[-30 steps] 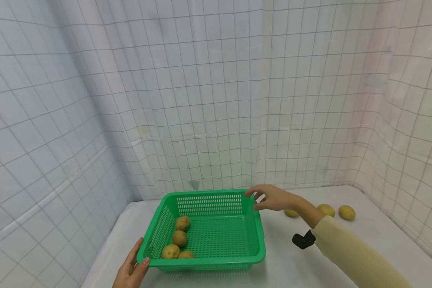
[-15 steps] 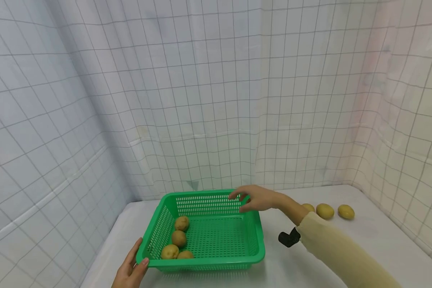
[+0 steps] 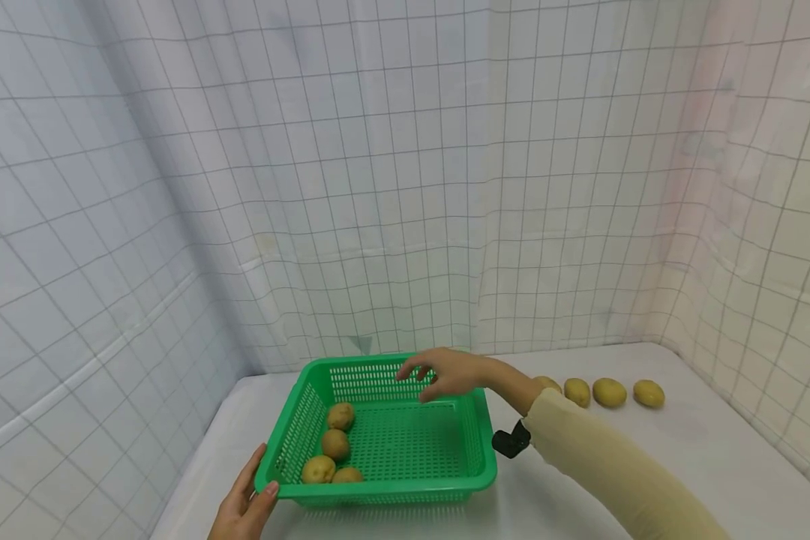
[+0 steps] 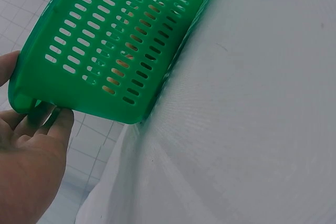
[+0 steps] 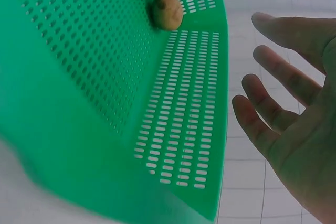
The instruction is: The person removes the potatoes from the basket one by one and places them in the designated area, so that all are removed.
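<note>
Presently, the right hand (image 3: 448,373) hangs above the far right part of a rectangular green plastic basket with slotted walls (image 3: 405,490), its fingers bent, apart and holding nothing; the left hand (image 3: 238,511) grips the near left corner of the basket, thumb on the rim and fingers beneath it. The step in hand is judged to be a reach over the basket with one hand while the other steadies it. For good execution, the left fingers should press just firmly enough to stop any sliding or tipping, and the right forearm, in its cream sleeve (image 3: 614,469), should pass high enough to clear the rim. To take up a piece, the right fingers should spread wider than it, close round its middle, and set it down gently to avoid rolling or bruising. Count: one basket; two hands; eight visible potatoes. Four round, brownish-yellow potatoes (image 3: 335,445) lie inside the basket, left of the right fingers and nearer the wearer, the closest pair just beyond the left thumb. Four oval, yellow potatoes (image 3: 610,392) lie in a row on the white-covered desk (image 3: 547,499), right of the right fingers, one partly hidden by the sleeve.
</note>
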Tool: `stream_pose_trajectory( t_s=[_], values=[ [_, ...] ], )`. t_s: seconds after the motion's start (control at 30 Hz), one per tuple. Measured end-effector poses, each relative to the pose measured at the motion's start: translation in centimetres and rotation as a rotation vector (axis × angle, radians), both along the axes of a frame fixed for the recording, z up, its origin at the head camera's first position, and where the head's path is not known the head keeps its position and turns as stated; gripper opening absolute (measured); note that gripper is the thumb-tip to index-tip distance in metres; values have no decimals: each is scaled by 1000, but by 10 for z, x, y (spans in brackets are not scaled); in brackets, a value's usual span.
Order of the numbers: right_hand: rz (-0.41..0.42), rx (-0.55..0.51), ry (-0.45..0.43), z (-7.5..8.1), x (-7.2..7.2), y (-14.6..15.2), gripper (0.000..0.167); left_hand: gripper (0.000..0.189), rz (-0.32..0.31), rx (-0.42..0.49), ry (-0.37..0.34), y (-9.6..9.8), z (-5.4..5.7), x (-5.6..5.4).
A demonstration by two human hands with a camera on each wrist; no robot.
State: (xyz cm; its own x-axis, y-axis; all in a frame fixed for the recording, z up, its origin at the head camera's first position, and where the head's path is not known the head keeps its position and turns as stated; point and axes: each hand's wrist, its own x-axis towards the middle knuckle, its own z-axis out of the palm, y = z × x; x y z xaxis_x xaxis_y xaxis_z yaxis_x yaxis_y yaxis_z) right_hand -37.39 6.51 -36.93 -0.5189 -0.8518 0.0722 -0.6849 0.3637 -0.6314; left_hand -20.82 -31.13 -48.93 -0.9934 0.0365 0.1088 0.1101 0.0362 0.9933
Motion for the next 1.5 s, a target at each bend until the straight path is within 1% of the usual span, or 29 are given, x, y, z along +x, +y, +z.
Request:
stream_pose_trajectory(
  t_s=[0.13, 0.27, 0.43, 0.53, 0.63, 0.83, 0.97, 1.1, 1.17, 1.2, 1.27, 1.37, 1.5],
  values=[
    [22, 22, -12, -1, -1, -9, 47, 81, 2, -7, -7, 0, -1, 1],
    [72, 28, -29, -1, 0, -19, 47, 82, 0, -6, -8, 0, -1, 3],
    [116, 21, -81, -5, -2, -32, 47, 81, 27, -54, -19, 0, 1, 4],
    [134, 19, -114, -7, -3, -40, 49, 80, 32, -64, -22, 1, 3, 4],
    [151, 39, -123, -9, -3, -48, 49, 80, 20, -47, -21, 0, 4, 3],
    [200, 96, -124, -11, -2, -66, 51, 80, 22, -37, -27, 0, 4, 3],
    [225, 123, -137, -19, -3, -80, 52, 81, 13, -25, -24, 0, 4, 2],
    [329, 127, -146, -31, -4, -97, 52, 81, 11, -8, -30, -1, 5, 1],
    [390, 136, -142, -37, -3, -106, 53, 81, 20, -20, -40, -2, 5, 1],
    [405, 149, -137, -40, -3, -109, 54, 82, 25, -29, -48, -2, 5, 1],
    [423, 174, -133, -44, -2, -115, 55, 82, 33, -43, -59, -2, 4, 1],
    [441, 203, -150, -51, -2, -121, 56, 81, 36, -48, -52, -1, 4, 2],
    [462, 232, -190, -54, -1, -125, 55, 80, 30, -48, -48, 0, 6, 1]
  ],
)
